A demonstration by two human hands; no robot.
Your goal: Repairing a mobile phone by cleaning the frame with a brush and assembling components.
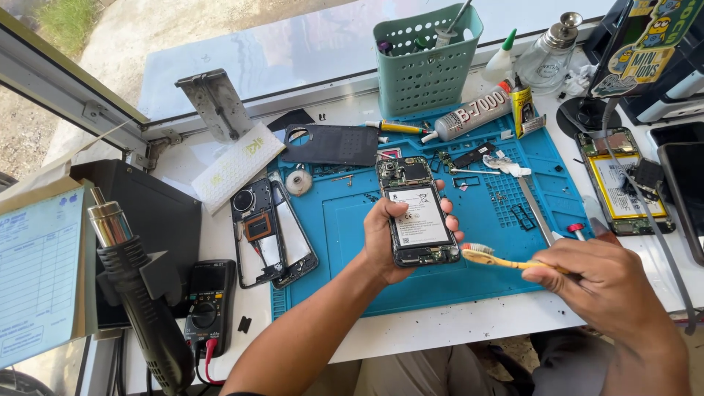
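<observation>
My left hand (383,242) holds an opened phone (416,211) above the blue work mat (506,271), its back cover off so the battery and circuit board show. My right hand (601,282) grips a yellow toothbrush (506,260) by the handle. The brush's bristled head sits at the phone's lower right corner, close to the bottom board. A black phone frame (270,233) with a camera ring lies at the mat's left edge, and a dark back cover (334,144) rests at the mat's far left corner.
A hot air gun (136,286) and a multimeter (209,301) stand at the left. A green basket (425,62), a glue tube (473,115) and a glass bottle (550,55) line the back. Another opened phone (620,183) lies at the right. Tweezers (535,209) rest on the mat.
</observation>
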